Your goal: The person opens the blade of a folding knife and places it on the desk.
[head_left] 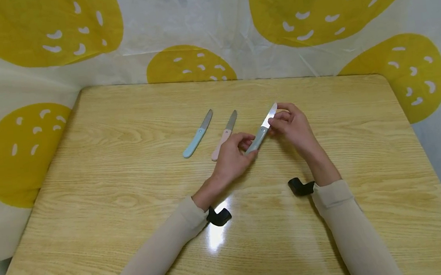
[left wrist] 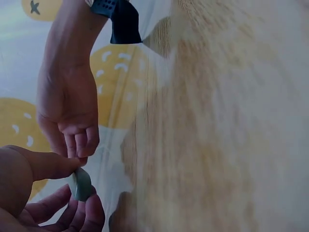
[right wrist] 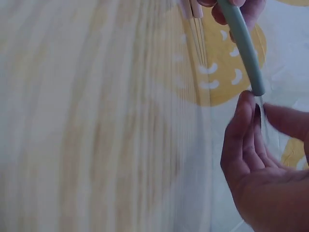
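Note:
A knife with a grey-green handle is held above the table, its bright blade pointing up and away. My left hand pinches the lower end of the handle between thumb and fingers; the left wrist view shows the handle's end in that grip. The blade lies between the thumb and fingertips of my right hand, and the right wrist view has it nearly edge-on. Left of them, a pink-handled knife lies on the table, its handle partly behind my left hand. Beside it lies a light blue-handled knife.
The wood-grain table has its back edge against a white sheet with yellow lemon-like prints. A black wrist mount sticks out at the right cuff, another mount at the left.

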The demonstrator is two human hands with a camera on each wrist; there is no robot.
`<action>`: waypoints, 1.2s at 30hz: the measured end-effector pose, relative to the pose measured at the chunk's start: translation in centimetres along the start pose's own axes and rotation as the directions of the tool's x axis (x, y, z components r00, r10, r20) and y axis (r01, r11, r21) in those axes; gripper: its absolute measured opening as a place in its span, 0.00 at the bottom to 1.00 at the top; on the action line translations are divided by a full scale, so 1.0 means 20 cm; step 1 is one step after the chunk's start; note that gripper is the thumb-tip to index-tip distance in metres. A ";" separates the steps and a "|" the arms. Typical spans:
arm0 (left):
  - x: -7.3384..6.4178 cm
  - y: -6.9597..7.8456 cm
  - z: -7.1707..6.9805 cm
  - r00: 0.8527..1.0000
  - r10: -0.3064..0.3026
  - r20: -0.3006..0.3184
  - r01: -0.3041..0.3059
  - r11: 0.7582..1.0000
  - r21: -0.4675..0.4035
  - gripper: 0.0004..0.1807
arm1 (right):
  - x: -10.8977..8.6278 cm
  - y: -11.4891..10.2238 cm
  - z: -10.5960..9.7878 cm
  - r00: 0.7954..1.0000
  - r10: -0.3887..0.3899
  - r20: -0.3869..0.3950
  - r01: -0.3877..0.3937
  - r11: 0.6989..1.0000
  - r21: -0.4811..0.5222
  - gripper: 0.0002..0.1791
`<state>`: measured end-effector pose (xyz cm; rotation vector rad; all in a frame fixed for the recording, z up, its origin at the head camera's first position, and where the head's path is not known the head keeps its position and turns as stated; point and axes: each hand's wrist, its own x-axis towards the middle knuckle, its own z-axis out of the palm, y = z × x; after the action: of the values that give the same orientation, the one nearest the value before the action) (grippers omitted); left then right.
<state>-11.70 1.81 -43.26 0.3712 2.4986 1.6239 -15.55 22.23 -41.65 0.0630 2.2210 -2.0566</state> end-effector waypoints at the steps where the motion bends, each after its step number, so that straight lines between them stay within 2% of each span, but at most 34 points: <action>1: 0.00 0.00 0.00 1.000 -0.002 0.003 0.002 1.000 0.014 0.19 | 0.00 0.00 0.00 1.000 0.006 -0.012 -0.006 1.000 -0.015 0.30; 3: -0.01 0.01 0.00 1.000 -0.005 0.011 0.004 0.999 0.045 0.18 | 0.01 0.00 0.00 1.000 0.021 -0.022 -0.022 0.999 -0.043 0.33; 9: -0.02 0.03 0.00 0.999 -0.026 0.047 0.018 0.987 0.160 0.16 | 0.01 -0.01 -0.01 0.998 0.059 -0.014 -0.060 0.991 -0.116 0.31; 17: -0.02 0.03 0.01 0.997 -0.040 0.071 0.020 0.962 0.272 0.16 | 0.01 0.00 -0.02 0.998 0.057 0.012 -0.053 0.976 -0.210 0.29; 27: 0.00 0.01 0.02 0.997 -0.046 0.067 0.024 0.954 0.299 0.16 | 0.04 0.02 -0.05 0.995 0.091 0.031 -0.073 0.927 -0.368 0.27; 36: 0.02 0.01 0.02 0.994 -0.053 0.093 0.021 0.948 0.318 0.17 | 0.07 0.01 -0.06 0.987 0.147 0.062 -0.095 0.855 -0.510 0.28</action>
<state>-11.98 2.33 -43.13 0.4260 2.6696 1.1561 -16.99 23.38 -41.86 0.0510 2.5371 -1.3235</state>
